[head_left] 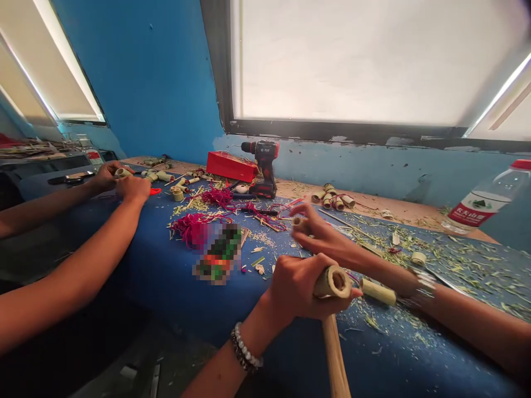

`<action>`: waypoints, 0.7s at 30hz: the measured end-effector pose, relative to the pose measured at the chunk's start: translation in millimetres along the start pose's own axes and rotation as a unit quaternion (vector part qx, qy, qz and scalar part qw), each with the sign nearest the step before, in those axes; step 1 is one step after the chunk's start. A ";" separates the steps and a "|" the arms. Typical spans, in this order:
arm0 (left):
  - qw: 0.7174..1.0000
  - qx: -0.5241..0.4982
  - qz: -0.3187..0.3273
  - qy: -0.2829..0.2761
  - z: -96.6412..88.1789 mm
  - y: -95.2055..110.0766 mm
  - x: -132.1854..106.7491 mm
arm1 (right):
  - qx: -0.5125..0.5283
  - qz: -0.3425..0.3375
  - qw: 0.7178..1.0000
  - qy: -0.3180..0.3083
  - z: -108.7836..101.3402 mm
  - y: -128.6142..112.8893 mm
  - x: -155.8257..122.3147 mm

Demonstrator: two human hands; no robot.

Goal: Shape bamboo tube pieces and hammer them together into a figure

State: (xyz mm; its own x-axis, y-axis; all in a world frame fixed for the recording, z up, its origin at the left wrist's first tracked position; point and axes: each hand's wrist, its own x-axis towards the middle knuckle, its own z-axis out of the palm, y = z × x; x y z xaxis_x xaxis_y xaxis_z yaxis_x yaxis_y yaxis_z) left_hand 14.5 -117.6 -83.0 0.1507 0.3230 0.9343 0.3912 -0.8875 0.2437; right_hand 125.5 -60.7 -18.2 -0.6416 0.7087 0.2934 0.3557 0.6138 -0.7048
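Okay, backdrop: blue painted wall at left, pale window blind above the bench.
Co-worker: two forearms come in from far left, not mine; both hands are closed around a short bamboo tube.
Bench: blue cover over the top, shavings thick on the right side.
Middle clutter: magenta tassels, one pixelated object I can't make out, red box, and a cordless drill upright just beside it.
Past my hands: bundle of bamboo tubes tied with red cord, near the far edge; plastic water bottle tilted at far right.
Left hand: closed in a tight fist around a thick bamboo tube, its open end showing above my fingers; wooden handle runs down from it toward me. Forearm rises from the bottom edge, bead bracelet on the wrist.
Right hand: arm reaches in from the right, metal bracelet on the wrist; fingers curl around a small bamboo ring, slightly blurred, above the left fist.
Loose piece: pale bamboo section just right of the left fist, below my right forearm.
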 end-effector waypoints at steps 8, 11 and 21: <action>0.985 0.061 -0.146 -0.069 -1.1 3.5 8.6 | -0.126 0.058 0.990 -0.014 -64.3 -17.0 -91.9; 0.977 0.088 -0.148 -0.129 -1.3 3.8 10.4 | -0.155 0.066 0.985 -0.029 -62.6 -26.0 -98.8; 0.976 0.124 -0.084 -0.159 3.3 4.4 8.0 | -0.241 -0.048 0.967 -0.071 -66.3 -16.4 -95.2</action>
State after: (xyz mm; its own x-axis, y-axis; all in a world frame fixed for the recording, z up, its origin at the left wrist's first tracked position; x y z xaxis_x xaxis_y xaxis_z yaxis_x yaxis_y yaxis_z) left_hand 20.4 -117.9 -75.4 0.3243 0.5772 0.7494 0.6370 -0.7190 0.2781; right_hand 225.8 -115.1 8.3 -0.7624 0.6061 0.2265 0.5428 0.7897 -0.2859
